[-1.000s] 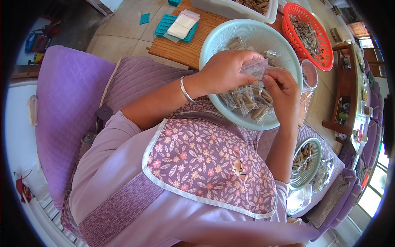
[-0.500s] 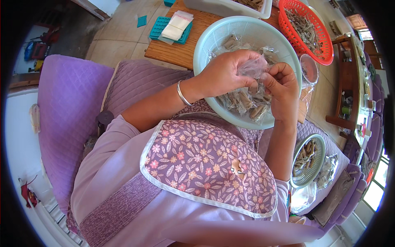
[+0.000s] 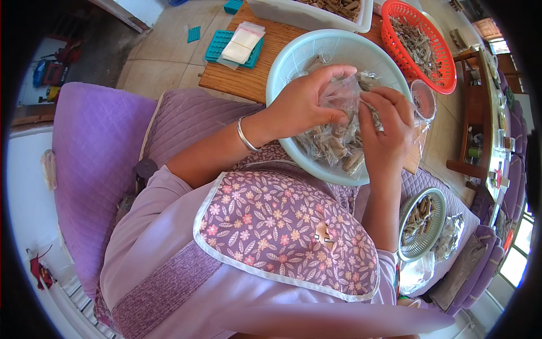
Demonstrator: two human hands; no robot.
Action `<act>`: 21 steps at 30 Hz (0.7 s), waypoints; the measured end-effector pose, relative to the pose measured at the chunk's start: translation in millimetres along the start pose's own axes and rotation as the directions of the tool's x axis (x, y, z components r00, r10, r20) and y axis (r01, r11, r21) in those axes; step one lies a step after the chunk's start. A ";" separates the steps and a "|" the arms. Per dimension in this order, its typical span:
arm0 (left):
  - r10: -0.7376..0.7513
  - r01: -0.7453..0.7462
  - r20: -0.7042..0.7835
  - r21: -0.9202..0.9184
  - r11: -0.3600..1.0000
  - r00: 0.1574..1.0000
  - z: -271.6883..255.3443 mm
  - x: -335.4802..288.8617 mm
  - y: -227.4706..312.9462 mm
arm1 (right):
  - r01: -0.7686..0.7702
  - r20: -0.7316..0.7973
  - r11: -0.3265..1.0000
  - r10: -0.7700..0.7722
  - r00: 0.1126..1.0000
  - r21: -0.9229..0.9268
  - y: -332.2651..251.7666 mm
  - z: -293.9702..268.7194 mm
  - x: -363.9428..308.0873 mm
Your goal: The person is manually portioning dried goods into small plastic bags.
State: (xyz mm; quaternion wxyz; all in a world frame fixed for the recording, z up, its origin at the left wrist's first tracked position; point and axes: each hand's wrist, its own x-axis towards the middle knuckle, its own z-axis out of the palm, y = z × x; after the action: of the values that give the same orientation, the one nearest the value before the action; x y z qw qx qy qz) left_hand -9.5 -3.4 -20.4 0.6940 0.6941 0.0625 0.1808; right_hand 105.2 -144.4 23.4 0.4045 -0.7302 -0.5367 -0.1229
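Note:
A small clear plastic bag [image 3: 340, 97] is spread between my two hands over a large pale blue mesh basket [image 3: 280, 68]. My left hand [image 3: 307, 101] is closed around the bag's left side, thumb below and fingers above. From the other side, my right hand [image 3: 389, 121] pinches the bag's right edge; its fingertips are close together. Whether anything lies inside the bag is hard to make out. Below the hands, the basket holds many clear plastic packets [image 3: 333, 144] with brownish, stick-like pieces in them. My right hand covers part of this heap.
On the wooden table [image 3: 226, 76], a stack of clear bags [image 3: 244, 44] lies on a teal tray [image 3: 217, 46]. Behind are a white bin [image 3: 307, 18] and a red basket [image 3: 450, 68] of dried pieces. A smaller green basket [image 3: 439, 226] sits at the right on the quilted seat.
The bag is spread wider between my hands. My right hand has turned, and its fingers reach further along the bag's edge. The view has shifted slightly.

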 end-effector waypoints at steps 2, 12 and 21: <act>0.000 0.001 0.030 -0.014 1.000 1.000 -0.1 -1.4 -2.0 | 0.151 0.044 0.982 -0.147 0.988 -0.110 0.1 1.9 2.8; -0.125 0.123 0.138 0.023 0.992 0.982 4.8 -15.1 3.1 | -0.121 -0.198 0.991 0.109 0.974 -0.048 18.1 -5.2 6.7; -0.083 0.092 0.041 -0.395 0.914 0.996 12.9 -19.5 -2.8 | -0.424 0.162 0.449 0.513 0.843 0.787 22.9 -5.7 -53.5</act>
State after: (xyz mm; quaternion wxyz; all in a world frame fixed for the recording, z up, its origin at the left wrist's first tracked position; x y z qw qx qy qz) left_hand -22.7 -22.1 -26.1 0.8283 0.5377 0.0474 0.1503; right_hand 105.8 -187.4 -16.2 0.7305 -0.5815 -0.2895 0.2107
